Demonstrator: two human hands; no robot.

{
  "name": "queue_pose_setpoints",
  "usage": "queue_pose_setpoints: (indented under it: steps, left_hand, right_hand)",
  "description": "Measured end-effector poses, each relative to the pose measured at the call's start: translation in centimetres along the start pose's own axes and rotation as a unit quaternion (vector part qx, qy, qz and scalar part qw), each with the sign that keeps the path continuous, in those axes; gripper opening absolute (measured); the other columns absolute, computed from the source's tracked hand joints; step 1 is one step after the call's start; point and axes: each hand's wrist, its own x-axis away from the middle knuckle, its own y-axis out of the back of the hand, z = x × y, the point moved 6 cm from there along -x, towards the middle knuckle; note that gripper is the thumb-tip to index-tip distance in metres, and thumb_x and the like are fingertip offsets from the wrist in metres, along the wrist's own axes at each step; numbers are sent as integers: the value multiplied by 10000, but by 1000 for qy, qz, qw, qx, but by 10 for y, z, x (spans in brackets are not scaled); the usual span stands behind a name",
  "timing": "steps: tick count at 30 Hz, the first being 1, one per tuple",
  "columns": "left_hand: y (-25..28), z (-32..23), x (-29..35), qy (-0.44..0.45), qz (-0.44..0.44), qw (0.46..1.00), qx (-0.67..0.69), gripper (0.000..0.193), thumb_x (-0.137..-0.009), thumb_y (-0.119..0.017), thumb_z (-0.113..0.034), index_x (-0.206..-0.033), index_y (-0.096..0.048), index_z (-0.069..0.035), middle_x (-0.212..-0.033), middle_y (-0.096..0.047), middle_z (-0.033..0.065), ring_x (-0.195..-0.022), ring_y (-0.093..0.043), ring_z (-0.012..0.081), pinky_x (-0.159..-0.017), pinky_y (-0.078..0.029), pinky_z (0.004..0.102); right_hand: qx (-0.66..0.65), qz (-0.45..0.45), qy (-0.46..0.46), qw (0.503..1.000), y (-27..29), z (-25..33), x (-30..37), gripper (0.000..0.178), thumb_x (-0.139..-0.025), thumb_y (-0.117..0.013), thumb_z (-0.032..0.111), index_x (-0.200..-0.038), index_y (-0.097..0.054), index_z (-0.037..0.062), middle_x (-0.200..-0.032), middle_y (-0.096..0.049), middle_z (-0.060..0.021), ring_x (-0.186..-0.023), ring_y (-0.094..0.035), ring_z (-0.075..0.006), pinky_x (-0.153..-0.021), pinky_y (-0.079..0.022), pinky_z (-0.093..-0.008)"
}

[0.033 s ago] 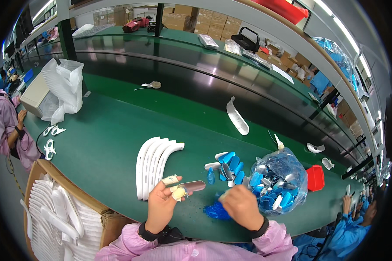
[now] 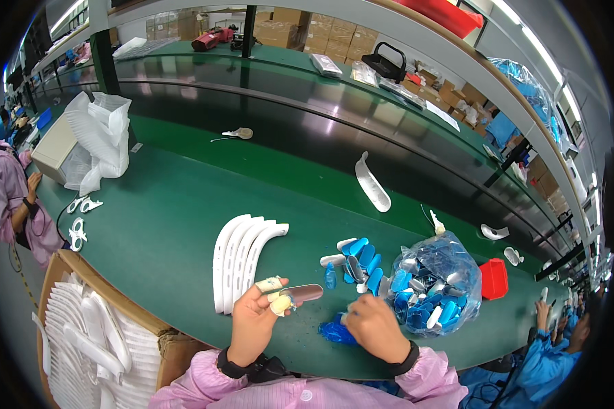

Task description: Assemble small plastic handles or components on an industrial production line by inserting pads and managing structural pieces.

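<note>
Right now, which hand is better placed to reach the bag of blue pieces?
Probably your right hand: it's near the bag, while your left hand is farther off, holding a silver piece.

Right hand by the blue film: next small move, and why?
Probably move the right hand from the blue film toward the plate. The left hand holds the plate out, its visible face greyish without blue, while the right hand is apart from it. Whether the right fingers pinch anything is unclear; if so, release it first.
</note>
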Motion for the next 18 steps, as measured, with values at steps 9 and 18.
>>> queue_pose_setpoints:
  steps: [9, 18]
  left_hand:
    - [-16, 11, 2, 76, 68, 995, 2, 221, -861, -612, -26, -1069, -582, 40, -949, -665, 96, -843, -639, 142, -735, -487, 232]
    - [-24, -9, 10, -19, 160, 963, -217, 96, -774, -715, -72, -834, -687, -2, -777, -668, 53, -647, -566, 90, -599, -453, 232]
  right_hand:
    - [-323, -110, -98, 935, 30, -4, -28, 311, -760, -751, 157, -1013, -646, 7, -999, -647, -99, -918, -605, -229, -840, -460, -317]
    - [-799, 33, -183, 572, -8, -4, -47, 247, -908, -568, 75, -1124, -557, -44, -929, -636, -74, -778, -630, -123, -720, -521, -245]
